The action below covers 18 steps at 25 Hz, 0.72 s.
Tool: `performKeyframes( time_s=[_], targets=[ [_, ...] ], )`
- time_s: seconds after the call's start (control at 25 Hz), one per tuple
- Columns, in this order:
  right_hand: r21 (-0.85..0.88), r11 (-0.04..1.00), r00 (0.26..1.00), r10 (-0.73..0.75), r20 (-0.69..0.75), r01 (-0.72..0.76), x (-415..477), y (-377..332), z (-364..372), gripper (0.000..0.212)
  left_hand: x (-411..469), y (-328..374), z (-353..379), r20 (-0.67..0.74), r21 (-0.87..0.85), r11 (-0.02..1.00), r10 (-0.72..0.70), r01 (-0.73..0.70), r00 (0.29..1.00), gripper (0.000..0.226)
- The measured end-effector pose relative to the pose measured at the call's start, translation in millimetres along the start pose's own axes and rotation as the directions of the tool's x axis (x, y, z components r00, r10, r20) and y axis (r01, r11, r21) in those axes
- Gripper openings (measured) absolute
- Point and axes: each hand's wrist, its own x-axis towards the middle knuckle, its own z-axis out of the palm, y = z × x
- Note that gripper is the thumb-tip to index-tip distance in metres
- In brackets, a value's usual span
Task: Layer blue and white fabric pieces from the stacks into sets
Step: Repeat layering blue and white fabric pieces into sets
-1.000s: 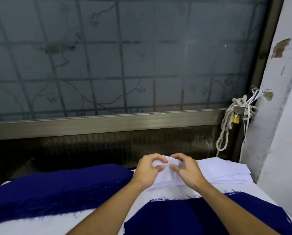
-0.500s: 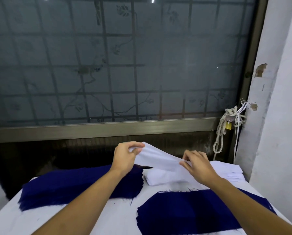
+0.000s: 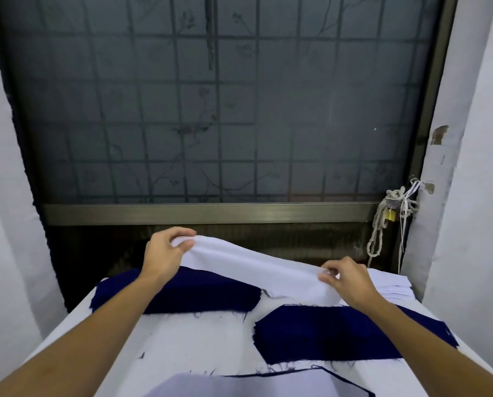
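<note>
Aloft, white piece (image 3: 253, 269) between fingers (image 3: 180, 232).

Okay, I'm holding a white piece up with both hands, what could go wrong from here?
1. The left hand and right hand pinch the white piece only at its ends, so its sagging middle may land wrinkled or skewed on the blue piece.
2. Its lower edge hangs near the white stack and could drag top sheets askew.
3. Frayed threads on the blue edges might get trapped between layers.
</note>
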Motion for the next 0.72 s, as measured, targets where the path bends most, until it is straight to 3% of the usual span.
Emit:
performKeyframes(
  time_s=[0.16, 0.36, 0.48, 0.56, 0.72],
  targets=[
    [0.145, 0.985, 0.995, 0.089, 0.050, -0.095, -35, -2, 9, 0.010, -33, -24, -38, -0.107, 0.049, 0.983, -0.172, 0.178, 0.979, 0.036],
    [0.287, 0.945, 0.986, 0.136, 0.097, -0.159, -80, -13, 38, 0.018, -83, -50, -43, -0.012, 0.029, 0.972, -0.234, 0.234, 0.972, 0.017],
    [0.208, 0.963, 0.955, 0.108, 0.277, -0.169, -99, -33, 63, 0.010, -97, -51, -43, 0.041, 0.109, 0.959, -0.266, 0.261, 0.963, 0.010],
    [0.092, 0.983, 0.928, 0.117, 0.353, -0.159, -108, -43, 75, 0.015, -99, -51, -45, 0.103, 0.142, 0.949, -0.298, 0.283, 0.949, 0.010],
    [-0.115, 0.987, 0.931, 0.142, 0.336, -0.109, -127, -50, 93, 0.037, -109, -53, -52, 0.174, 0.177, 0.948, -0.296, 0.266, 0.939, 0.010]
  ],
)
